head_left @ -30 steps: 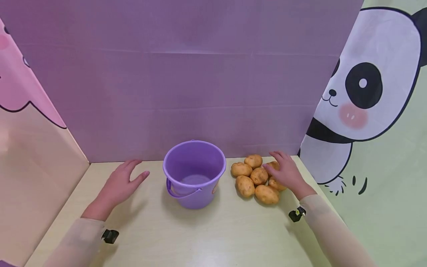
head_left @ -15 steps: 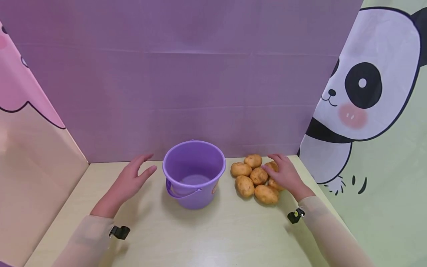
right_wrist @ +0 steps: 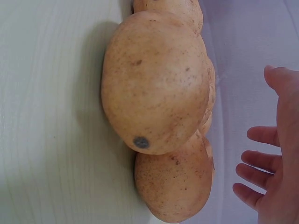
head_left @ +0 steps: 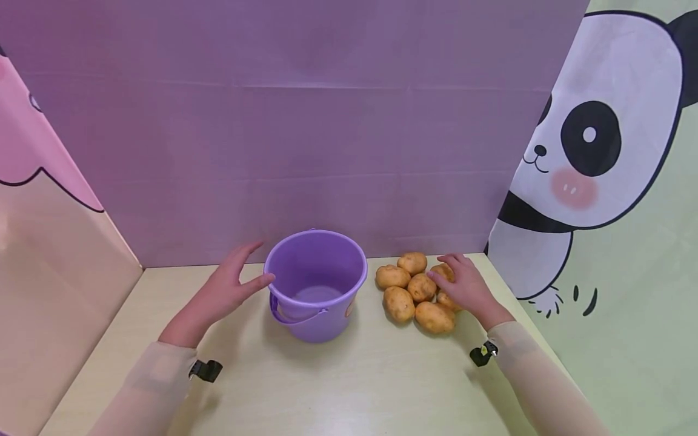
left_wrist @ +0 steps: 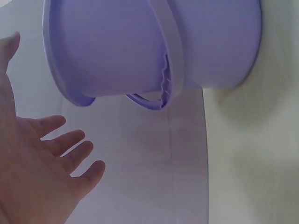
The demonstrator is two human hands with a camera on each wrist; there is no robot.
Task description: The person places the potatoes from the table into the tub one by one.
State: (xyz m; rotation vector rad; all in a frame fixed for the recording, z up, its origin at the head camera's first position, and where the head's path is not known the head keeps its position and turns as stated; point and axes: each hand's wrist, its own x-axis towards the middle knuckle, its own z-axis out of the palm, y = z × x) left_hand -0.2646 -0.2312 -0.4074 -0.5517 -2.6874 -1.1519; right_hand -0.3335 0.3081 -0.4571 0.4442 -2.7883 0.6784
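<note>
A purple bucket stands upright mid-table, its handle hanging down on the near side. Inside, its bottom shows bare. My left hand is spread just left of the rim; in the left wrist view its fingers are apart from the bucket and hold nothing. Right of the bucket lies a cluster of several potatoes. Over the cluster's right side hovers my right hand, hiding part of the potatoes there. The right wrist view has its fingers loosely spread, apart from the large near potato.
The pale wooden table ends at a purple backdrop close behind the bucket and potatoes. Side panels close in both edges, the right one with a printed panda. Each wrist wears a small black camera.
My left hand has moved right and slightly away from me, toward the bucket's rim. The right hand stays over the potatoes with hardly any shift. Bucket and potatoes have not moved on the table.
</note>
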